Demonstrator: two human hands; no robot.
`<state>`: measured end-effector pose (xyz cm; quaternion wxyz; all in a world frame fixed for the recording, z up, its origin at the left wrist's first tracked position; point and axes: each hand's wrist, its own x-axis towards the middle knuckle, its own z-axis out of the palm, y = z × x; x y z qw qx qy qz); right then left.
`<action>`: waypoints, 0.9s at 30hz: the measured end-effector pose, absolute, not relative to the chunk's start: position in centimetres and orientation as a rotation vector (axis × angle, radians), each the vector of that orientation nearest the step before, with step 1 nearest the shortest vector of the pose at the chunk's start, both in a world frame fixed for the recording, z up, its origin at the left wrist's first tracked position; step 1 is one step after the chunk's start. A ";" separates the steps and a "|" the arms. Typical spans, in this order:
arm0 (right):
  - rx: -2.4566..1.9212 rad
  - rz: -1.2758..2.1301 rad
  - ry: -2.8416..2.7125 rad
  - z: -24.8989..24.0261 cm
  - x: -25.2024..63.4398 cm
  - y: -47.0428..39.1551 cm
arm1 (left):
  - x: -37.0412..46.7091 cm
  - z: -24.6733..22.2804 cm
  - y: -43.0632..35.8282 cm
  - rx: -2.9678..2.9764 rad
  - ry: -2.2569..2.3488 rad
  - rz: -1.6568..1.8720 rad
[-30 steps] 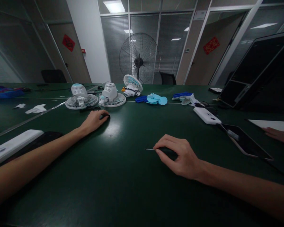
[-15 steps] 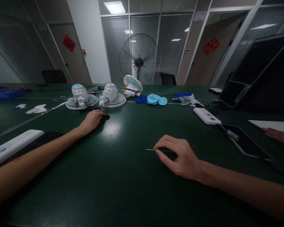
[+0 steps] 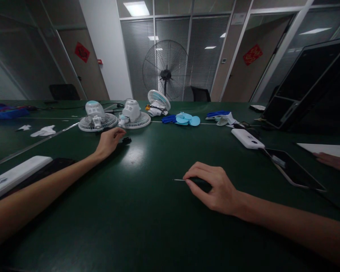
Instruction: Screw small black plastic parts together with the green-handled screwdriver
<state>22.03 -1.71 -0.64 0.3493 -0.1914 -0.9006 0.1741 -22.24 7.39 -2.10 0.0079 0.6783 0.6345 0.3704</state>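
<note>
My right hand (image 3: 212,187) is closed round the dark handle of a screwdriver (image 3: 179,180), whose thin metal shaft points left, low over the green table. The fingers and palm cover most of the handle. Farther off on the left, my left hand (image 3: 109,142) is open with loosely bent fingers, raised slightly beside a small black part (image 3: 126,140) on the table. Just beyond that hand lie two white fans, one (image 3: 98,121) at the left and another (image 3: 134,119) beside it, both with grilles down. A third fan (image 3: 158,102) leans behind them.
Light-blue fan blades (image 3: 187,119) lie past the middle, near blue and white gloves (image 3: 223,117). A white power bank (image 3: 248,138) and a tablet (image 3: 296,170) are on the right, with another person's hand (image 3: 334,162) at the edge. A white box (image 3: 17,175) sits at left.
My left hand has let go of the small black part and moved slightly up and left. The right hand and the screwdriver have hardly moved.
</note>
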 end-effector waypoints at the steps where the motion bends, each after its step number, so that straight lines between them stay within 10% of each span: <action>1: -0.497 0.451 -2.334 -0.6 22.0 -1.7 | -22.2 -2.1 7.3 2.105 1.971 1.161; 27: -0.519 0.480 -2.372 -0.7 22.1 -1.6 | -20.5 -1.3 6.5 1.936 2.108 1.008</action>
